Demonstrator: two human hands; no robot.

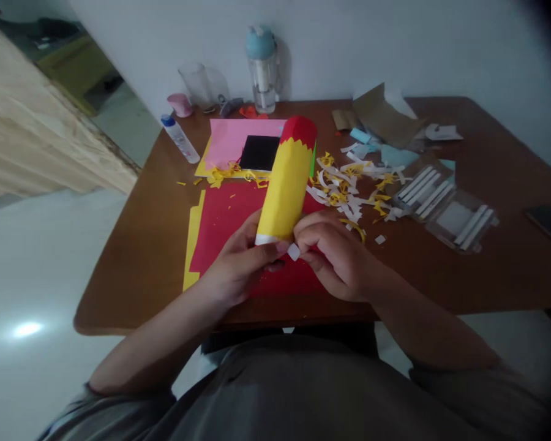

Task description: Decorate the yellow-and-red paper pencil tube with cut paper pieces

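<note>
A paper tube (285, 190) stands tilted over the table, wrapped in yellow with a zigzag-edged red top and a white band at its lower end. My left hand (239, 263) is closed around that lower end, its thumb lying across the white band. At the tube's lower right, my right hand (337, 254) pinches a small white square piece (294, 252) between thumb and fingers. The piece is close to the tube's bottom edge; whether it touches is hard to see. Beneath both hands lies a red sheet (220, 223) on top of yellow paper (193, 245).
White and yellow paper scraps (349, 184) are heaped to the right, near an opened clear case of white pens (445, 202). A glue bottle (180, 139) stands at the left edge. Behind are a pink sheet (229, 138), a black square (260, 153), a water bottle (262, 73) and brown cardboard (386, 116).
</note>
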